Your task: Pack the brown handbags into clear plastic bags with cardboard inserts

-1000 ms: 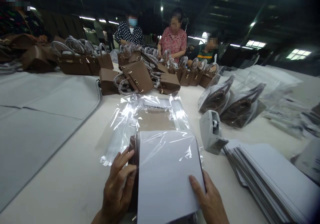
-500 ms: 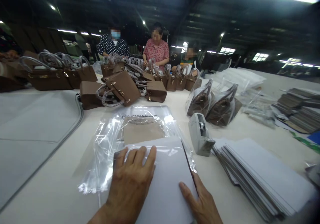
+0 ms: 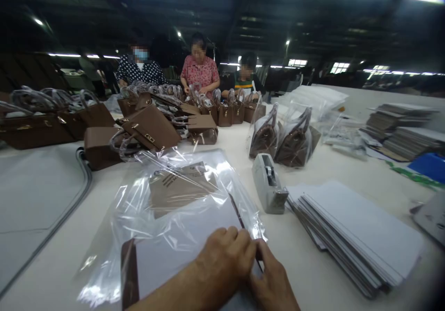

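A clear plastic bag [image 3: 100, 237] lies at the middle of the table, partly over a white board [image 3: 167, 250] that has brown material along its left and right edges. Through the film a tan printed sheet [image 3: 181, 186] shows beyond the board. My left hand [image 3: 225, 255] reaches across the board to its right edge, fingers curled closed; what they pinch is too hidden to name. Right beside it, my right hand [image 3: 271, 278] has thumb and fingers closed on the board's right edge.
A tape dispenser [image 3: 269, 183] stands right of the plastic. Stacked white boards [image 3: 361, 227] lie further right. Brown handbags [image 3: 149, 128] fill the far left, two wrapped bags [image 3: 294, 139] stand behind the dispenser, and large sheets [image 3: 34, 190] lie left. Three people are across the table.
My left hand has moved from lying spread on the board to its right edge and closed beside my right hand. The plastic now covers more of the board. The camera view has turned slightly right.
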A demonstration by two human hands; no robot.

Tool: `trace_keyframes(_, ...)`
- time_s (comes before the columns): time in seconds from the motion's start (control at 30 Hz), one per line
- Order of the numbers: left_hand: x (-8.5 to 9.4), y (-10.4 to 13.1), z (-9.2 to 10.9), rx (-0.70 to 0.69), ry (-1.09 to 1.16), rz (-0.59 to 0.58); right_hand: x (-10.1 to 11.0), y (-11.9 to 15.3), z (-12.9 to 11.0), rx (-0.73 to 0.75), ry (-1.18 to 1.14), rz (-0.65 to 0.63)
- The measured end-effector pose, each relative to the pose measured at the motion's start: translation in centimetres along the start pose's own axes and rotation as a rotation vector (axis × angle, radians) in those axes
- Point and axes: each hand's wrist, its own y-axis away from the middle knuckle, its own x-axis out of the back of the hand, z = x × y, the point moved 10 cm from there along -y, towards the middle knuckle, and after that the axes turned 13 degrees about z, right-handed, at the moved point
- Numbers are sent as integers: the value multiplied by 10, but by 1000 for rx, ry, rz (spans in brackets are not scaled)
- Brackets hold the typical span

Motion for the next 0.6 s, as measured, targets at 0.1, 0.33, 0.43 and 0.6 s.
trace_keyframes(0.1,17,23,-10,113,-127,65,3,-5,10,-61,84,32)
trace_keyframes(0.33,84,114,-41,496,-228,349,5,-49,15,133,54,-86)
trace_keyframes(0.43,97,171,-53,755,-305,413,-23,-62,12,290,91,-257)
trace_keyframes(0.6,83,251,-61,1250,-131,650,-36,-76,18,294,133,-86)
